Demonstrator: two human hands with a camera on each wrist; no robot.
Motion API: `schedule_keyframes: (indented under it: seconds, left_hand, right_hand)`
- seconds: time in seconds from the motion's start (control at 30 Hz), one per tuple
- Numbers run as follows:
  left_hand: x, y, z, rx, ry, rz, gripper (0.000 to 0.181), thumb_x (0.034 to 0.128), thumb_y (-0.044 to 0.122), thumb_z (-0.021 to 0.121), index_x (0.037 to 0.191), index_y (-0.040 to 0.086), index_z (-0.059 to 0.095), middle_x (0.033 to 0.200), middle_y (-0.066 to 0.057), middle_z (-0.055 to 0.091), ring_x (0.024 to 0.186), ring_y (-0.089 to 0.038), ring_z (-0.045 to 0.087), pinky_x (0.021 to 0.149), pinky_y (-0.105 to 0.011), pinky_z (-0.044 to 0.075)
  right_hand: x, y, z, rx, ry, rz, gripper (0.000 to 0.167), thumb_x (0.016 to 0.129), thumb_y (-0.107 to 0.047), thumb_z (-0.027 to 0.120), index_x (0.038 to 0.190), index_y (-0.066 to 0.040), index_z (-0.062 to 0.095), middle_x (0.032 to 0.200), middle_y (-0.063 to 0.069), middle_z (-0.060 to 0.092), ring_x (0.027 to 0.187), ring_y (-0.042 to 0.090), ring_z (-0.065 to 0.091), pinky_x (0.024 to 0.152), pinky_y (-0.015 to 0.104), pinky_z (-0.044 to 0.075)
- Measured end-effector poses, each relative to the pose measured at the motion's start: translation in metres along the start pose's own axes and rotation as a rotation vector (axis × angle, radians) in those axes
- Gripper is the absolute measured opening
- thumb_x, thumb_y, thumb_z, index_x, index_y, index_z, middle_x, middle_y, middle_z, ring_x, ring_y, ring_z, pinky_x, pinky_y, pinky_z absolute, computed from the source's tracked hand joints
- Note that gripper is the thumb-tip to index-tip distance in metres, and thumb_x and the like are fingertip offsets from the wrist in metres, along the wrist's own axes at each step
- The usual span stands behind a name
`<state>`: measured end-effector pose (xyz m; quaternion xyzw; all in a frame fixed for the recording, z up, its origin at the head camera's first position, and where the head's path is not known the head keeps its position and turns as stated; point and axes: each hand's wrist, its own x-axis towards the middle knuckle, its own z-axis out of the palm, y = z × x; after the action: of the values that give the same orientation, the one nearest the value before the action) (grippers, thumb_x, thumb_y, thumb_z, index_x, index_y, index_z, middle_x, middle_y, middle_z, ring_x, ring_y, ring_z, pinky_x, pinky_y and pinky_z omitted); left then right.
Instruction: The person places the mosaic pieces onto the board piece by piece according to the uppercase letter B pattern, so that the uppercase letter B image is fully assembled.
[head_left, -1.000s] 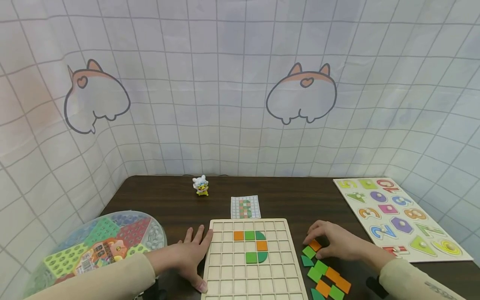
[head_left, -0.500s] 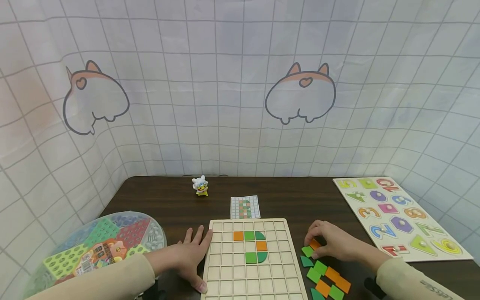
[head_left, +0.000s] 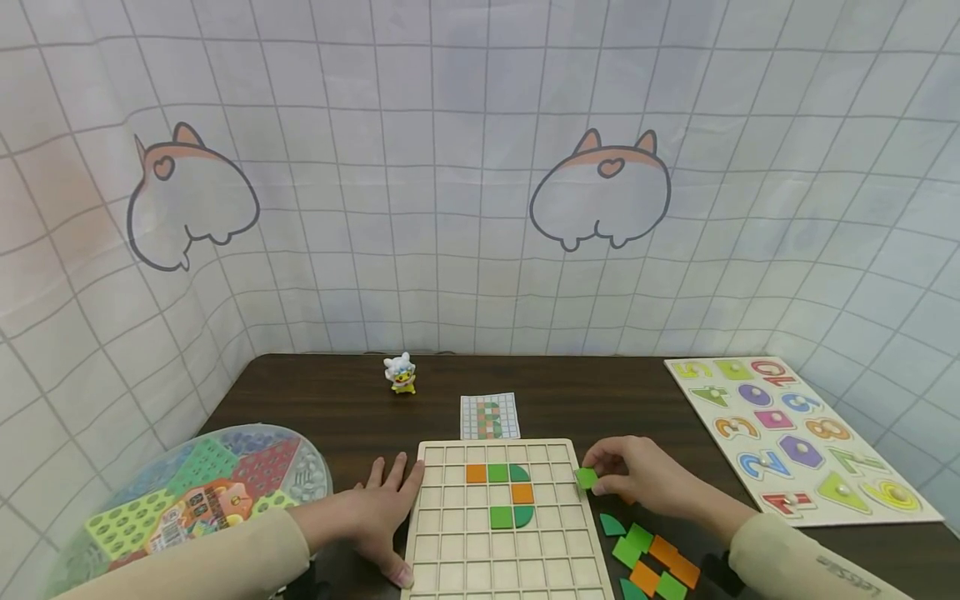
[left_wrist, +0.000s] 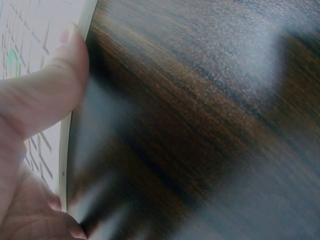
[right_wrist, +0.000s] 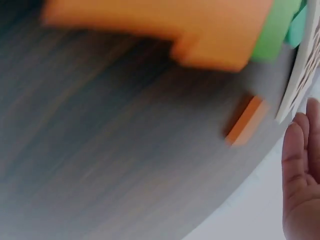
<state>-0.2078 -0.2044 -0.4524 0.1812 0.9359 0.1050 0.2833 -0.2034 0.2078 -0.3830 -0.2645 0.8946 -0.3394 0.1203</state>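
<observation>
My right hand [head_left: 637, 477] pinches a green square [head_left: 586, 479], just brought from the loose tiles [head_left: 664, 549] at lower right to the right edge of the board [head_left: 453, 573], bottom centre, so it seems ready to place but is not yet set in. My left hand [head_left: 378, 518], spread wide, touches the board's left edge.

Hung at back and sides with white, gray-gridded cloth [head_left: 420, 217], printed with one cartoon animal [head_left: 195, 204] at upper left and a second cartoon animal [head_left: 602, 196] right of upper center. Furnished across the lower frame with a dark wood-grain table [head_left: 600, 392]. Lit softly.
</observation>
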Motion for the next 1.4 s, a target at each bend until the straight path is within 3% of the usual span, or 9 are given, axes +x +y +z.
schedule_keyframes:
  seconds: [0.33,0.6,0.97,1.4]
  left_hand:
    - [-0.002,0.002,-0.001,0.003,0.001,-0.006,0.153,0.0508,0.08,0.083,0.167,0.024,0.001,0.172,-0.019,-0.006,0.156,-0.051,-0.004,0.113,-0.074,0.026]
    - [0.003,-0.001,0.002,0.011,0.001,-0.003,0.155,0.0488,0.081,0.083,0.167,0.023,0.0,0.172,-0.02,-0.007,0.155,-0.053,-0.004,0.112,-0.074,0.027]
    - [0.007,-0.005,0.003,0.0,0.001,0.01,0.155,0.0488,0.083,0.081,0.167,0.025,-0.001,0.172,-0.019,-0.008,0.155,-0.052,-0.005,0.112,-0.075,0.025]
    - [0.01,-0.009,0.006,0.001,0.003,0.014,0.155,0.0483,0.084,0.08,0.167,0.024,0.0,0.172,-0.019,-0.007,0.155,-0.053,-0.004,0.112,-0.075,0.026]
  right_hand:
    - [0.026,-0.035,0.026,0.082,0.069,0.044,0.02,0.086,-0.006,0.081,0.103,-0.002,0.072,0.088,0.001,0.067,0.079,0.012,0.061,0.069,0.022,0.053]
    - [0.043,-0.059,0.045,0.1,0.089,0.062,0.022,0.083,-0.009,0.085,0.1,-0.001,0.072,0.083,0.0,0.068,0.075,0.011,0.06,0.067,0.023,0.051]
    - [0.062,-0.08,0.066,0.035,0.061,0.024,0.022,0.078,-0.01,0.089,0.093,-0.002,0.074,0.07,-0.005,0.064,0.066,0.009,0.057,0.07,0.027,0.052]
    - [0.071,-0.092,0.084,-0.003,0.027,-0.006,0.02,0.078,-0.002,0.087,0.093,0.001,0.076,0.071,-0.002,0.066,0.066,0.009,0.058,0.072,0.034,0.055]
